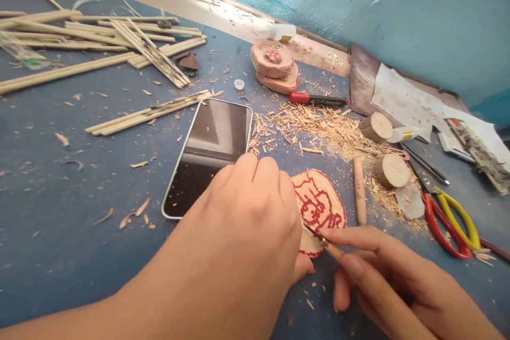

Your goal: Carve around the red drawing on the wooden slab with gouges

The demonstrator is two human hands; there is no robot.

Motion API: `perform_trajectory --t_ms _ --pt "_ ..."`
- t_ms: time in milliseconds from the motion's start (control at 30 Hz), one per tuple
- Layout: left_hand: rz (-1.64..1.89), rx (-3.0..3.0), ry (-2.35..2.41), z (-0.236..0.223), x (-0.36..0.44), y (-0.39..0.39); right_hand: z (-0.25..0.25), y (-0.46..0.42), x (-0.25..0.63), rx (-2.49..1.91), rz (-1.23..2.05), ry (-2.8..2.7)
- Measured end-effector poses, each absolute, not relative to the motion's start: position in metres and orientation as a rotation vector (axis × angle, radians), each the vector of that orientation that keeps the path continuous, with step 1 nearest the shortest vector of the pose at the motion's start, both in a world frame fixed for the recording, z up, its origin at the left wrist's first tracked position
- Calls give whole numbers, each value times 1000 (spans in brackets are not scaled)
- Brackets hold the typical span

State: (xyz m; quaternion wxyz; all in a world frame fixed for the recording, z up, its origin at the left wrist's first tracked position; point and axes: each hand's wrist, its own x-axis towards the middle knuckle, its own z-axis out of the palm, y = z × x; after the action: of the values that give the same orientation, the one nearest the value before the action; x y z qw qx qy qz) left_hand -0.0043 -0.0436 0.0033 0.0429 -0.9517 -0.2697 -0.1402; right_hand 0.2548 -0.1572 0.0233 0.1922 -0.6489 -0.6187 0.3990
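A round wood slice (319, 196) with a red marker drawing and a red rim lies on the blue table under my left hand (255, 218). My left hand is closed around its left side, the thumb showing at its near edge; most of the fingers are hidden behind my knuckles. My right hand (382, 271) pinches a slim carving chisel (337, 252) with a wooden handle. The chisel's dark metal tip touches or nearly touches the lower part of the drawing. Just left of my left hand lies a phone (207, 154) with a dark screen.
Wood shavings (319, 122) lie beyond the slice, near a red marker (319, 99) and stacked carved slices (273, 61). To the right are a wooden tool handle (359, 191), small log pieces (392, 170) and scissors (446, 228). Bamboo sticks (99, 37) spread at the left.
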Motion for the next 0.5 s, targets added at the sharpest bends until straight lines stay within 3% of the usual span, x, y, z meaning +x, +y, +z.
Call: perform_trajectory --t_ms 500 --pt "-458 -2885 -866 3 -2 -39 44 -144 300 -1777 716 -2215"
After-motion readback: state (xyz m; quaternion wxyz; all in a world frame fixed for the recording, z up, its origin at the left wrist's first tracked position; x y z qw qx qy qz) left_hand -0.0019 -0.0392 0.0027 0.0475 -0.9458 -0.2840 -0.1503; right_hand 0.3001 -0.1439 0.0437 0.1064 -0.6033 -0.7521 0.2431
